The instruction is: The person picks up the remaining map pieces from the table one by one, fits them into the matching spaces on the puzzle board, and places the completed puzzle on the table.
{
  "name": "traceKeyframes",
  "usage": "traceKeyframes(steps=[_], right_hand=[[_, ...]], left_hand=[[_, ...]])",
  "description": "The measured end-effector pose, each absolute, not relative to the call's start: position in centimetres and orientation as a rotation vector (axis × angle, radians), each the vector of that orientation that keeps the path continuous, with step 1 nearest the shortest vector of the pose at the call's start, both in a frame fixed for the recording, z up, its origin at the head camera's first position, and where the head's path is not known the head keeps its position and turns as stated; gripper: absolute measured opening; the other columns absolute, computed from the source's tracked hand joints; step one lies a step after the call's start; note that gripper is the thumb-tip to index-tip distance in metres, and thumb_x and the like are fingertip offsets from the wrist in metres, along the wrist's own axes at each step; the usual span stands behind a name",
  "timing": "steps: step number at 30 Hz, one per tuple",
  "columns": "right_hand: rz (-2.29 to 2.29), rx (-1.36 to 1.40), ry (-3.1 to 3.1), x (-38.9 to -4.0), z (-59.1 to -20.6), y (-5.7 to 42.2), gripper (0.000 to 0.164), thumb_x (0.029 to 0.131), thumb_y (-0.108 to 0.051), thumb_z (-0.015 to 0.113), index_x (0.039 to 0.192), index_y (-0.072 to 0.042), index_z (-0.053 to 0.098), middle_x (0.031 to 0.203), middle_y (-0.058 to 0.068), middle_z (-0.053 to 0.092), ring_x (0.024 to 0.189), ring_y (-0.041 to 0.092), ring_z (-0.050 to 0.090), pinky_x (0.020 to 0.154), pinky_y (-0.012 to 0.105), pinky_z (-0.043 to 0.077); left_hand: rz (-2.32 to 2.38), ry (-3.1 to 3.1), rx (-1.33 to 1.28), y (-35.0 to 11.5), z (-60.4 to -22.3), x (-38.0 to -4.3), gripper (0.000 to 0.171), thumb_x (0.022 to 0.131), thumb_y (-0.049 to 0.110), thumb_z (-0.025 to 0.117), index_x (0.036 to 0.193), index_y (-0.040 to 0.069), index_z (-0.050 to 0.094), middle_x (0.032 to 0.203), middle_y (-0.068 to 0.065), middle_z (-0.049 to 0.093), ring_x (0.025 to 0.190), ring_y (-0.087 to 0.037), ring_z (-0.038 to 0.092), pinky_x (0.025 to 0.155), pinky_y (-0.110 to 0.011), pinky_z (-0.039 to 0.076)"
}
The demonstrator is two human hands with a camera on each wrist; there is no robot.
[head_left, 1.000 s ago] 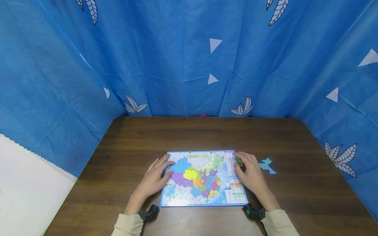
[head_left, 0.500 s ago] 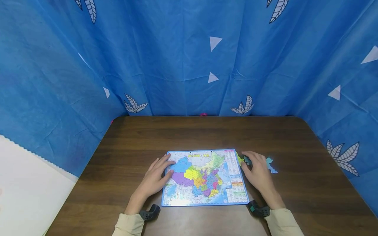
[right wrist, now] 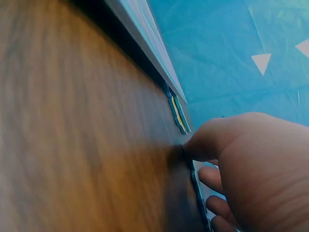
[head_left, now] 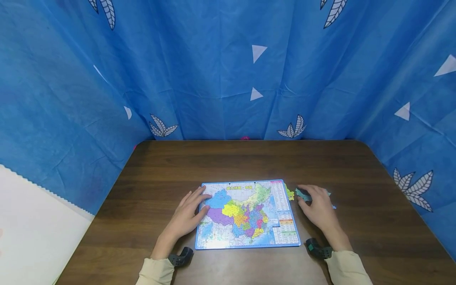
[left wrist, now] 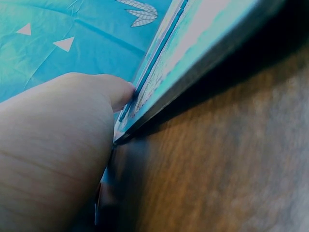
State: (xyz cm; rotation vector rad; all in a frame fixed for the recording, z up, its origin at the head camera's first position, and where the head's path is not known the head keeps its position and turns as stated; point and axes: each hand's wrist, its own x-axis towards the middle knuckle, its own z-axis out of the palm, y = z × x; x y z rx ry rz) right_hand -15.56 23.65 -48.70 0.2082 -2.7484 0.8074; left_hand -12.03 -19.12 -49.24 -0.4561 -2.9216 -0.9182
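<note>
A blue-edged board with a colourful map of China point(head_left: 242, 215) lies flat on the table. My left hand point(head_left: 187, 213) rests at its left edge, fingers stretched over the border; in the left wrist view the thumb point(left wrist: 123, 92) touches that edge. Off the board's right side lies a yellow-green puzzle piece point(head_left: 290, 193). My right hand point(head_left: 318, 208) is over teal and light blue pieces, its thumb and forefinger apart. A teal piece point(head_left: 302, 194) shows in that gap, and a light blue piece point(head_left: 328, 193) is mostly hidden behind the hand. No grip on a piece is visible.
The brown wooden table point(head_left: 171, 162) reaches back to a blue patterned curtain point(head_left: 221, 79). At the left hangs a white cloth or panel point(head_left: 28, 229). Black wrist cameras point(head_left: 181, 257) sit on both wrists.
My right hand has moved right, away from the board's edge, uncovering the yellow-green and teal pieces and covering more of the light blue one. My left hand stays in place.
</note>
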Motion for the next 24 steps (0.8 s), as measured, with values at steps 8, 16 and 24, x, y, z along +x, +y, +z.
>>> traceKeyframes(steps=[8,16,24], right_hand=[[0.788,0.207,-2.779,-15.3,-48.4,24.5,0.042,0.09,-0.008,0.075,0.13,0.0,0.065,0.127,0.027,0.066,0.124,0.049,0.049,0.099,0.068,0.045],[0.8,0.177,-2.82,-15.3,-48.0,25.0,0.035,0.092,-0.007,0.074,0.125,0.002,0.068,0.124,0.027,0.067,0.124,0.049,0.049,0.101,0.07,0.044],[0.822,0.183,-2.809,-15.2,-47.7,24.9,0.03,0.092,-0.005,0.075,0.121,0.002,0.071,0.123,0.027,0.068,0.121,0.049,0.053,0.1,0.069,0.045]], left_hand=[[-0.924,-2.915,-0.454,-19.1,-49.4,-11.9,0.04,0.102,0.036,0.062,0.139,0.02,0.063,0.165,-0.008,0.039,0.156,-0.029,0.029,0.127,-0.055,0.017],[-0.915,-2.929,-0.444,-19.1,-49.3,-12.0,0.042,0.102,0.038,0.062,0.14,0.021,0.062,0.166,-0.007,0.037,0.157,-0.029,0.028,0.127,-0.055,0.017],[-0.924,-2.926,-0.447,-19.1,-49.2,-12.0,0.042,0.102,0.037,0.062,0.141,0.021,0.062,0.166,-0.006,0.037,0.157,-0.028,0.028,0.128,-0.055,0.017]])
